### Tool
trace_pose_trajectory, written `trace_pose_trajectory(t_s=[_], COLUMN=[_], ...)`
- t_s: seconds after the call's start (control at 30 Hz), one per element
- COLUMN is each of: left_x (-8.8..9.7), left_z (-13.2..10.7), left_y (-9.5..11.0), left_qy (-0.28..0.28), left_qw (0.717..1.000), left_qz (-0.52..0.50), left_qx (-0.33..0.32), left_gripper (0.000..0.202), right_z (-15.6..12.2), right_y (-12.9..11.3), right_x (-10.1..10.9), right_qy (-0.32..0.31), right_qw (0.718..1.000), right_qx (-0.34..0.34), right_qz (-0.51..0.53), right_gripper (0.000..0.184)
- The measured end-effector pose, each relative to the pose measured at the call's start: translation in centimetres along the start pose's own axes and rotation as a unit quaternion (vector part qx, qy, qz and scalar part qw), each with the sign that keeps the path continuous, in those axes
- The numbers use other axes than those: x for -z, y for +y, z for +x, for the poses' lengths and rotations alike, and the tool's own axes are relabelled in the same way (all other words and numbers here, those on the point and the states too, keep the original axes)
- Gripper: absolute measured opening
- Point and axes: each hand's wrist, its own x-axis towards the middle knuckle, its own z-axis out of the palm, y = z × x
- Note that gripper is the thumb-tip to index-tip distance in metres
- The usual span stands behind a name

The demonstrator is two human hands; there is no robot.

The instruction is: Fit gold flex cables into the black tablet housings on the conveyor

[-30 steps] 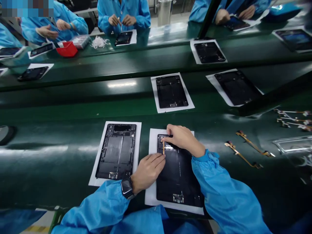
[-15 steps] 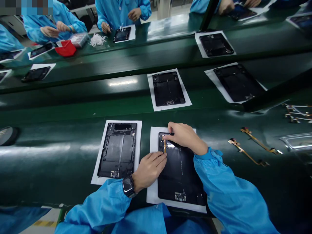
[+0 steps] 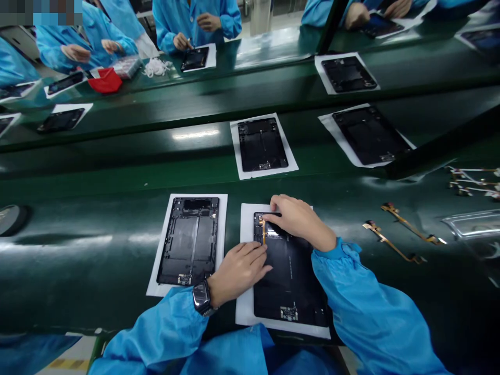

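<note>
An opened black tablet housing (image 3: 289, 281) lies on a white sheet (image 3: 244, 307) in front of me. An orange flex cable (image 3: 264, 232) runs down its upper left corner. My left hand (image 3: 242, 268) lies at the housing's left edge, fingers stretched out, their tips touching the cable's lower end and the thumb apart. At the cable's upper end is my right hand (image 3: 300, 221), fingers curled and one fingertip pressed on it. The cable's top is partly hidden there. Left of this stands a second housing (image 3: 187, 239) on its own sheet, partly behind my left wrist.
Two loose flex cables (image 3: 390, 242) lie right, near a clear plastic tray (image 3: 472, 224) and more cables (image 3: 474, 182). Beyond, housings (image 3: 262, 146) on sheets line the green belt (image 3: 156, 151). A dark post (image 3: 449, 140) slants in at right. Co-workers in blue sit opposite.
My left thumb has spread away from its fingers. My right hand has hardly moved. Housings on the nearer belt have shifted left. A co-worker's hand has moved onto the tablet opposite.
</note>
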Motion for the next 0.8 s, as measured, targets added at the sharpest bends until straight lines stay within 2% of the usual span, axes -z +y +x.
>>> trace_pose_trajectory(t_s=[0.07, 0.13, 0.2, 0.3, 0.43, 0.57, 0.67, 0.8], left_x=[0.3, 0.5, 0.7, 1.0, 1.7, 2.0, 1.9, 1.9], left_z=[0.1, 0.2, 0.3, 0.5, 0.3, -0.2, -0.9, -1.9], left_y=[-0.3, -0.7, -1.1, -1.3, -0.9, -0.6, -0.8, -1.2], left_qy=[0.003, -0.001, -0.02, -0.069, -0.109, -0.111, -0.08, -0.042], left_qw=[1.0, 0.999, 0.998, 0.997, 0.994, 0.993, 0.994, 0.993], left_qz=[-0.029, -0.047, -0.052, -0.038, -0.017, -0.028, -0.069, -0.104], left_qx=[0.008, 0.015, 0.018, 0.012, -0.006, -0.012, -0.002, 0.037], left_gripper=[0.024, 0.025, 0.026, 0.026, 0.029, 0.03, 0.027, 0.038], right_z=[-0.8, -1.7, -2.6, -4.1, -6.5, -8.7, -10.0, -11.0], right_y=[0.1, 0.1, 0.1, -0.1, -0.4, -1.2, -2.3, -3.7], right_x=[0.6, 1.0, 1.3, 1.5, 1.4, 0.3, -1.1, -3.1], right_qy=[-0.007, -0.03, -0.054, -0.071, -0.059, 0.0, 0.035, 0.038], right_qw=[0.999, 0.996, 0.991, 0.983, 0.967, 0.976, 0.985, 0.989], right_qx=[0.02, 0.04, 0.048, 0.037, 0.007, -0.033, -0.005, 0.018], right_qz=[0.035, 0.077, 0.11, 0.163, 0.247, 0.215, 0.171, 0.143], right_gripper=[0.011, 0.024, 0.029, 0.022, 0.009, 0.018, 0.014, 0.018])
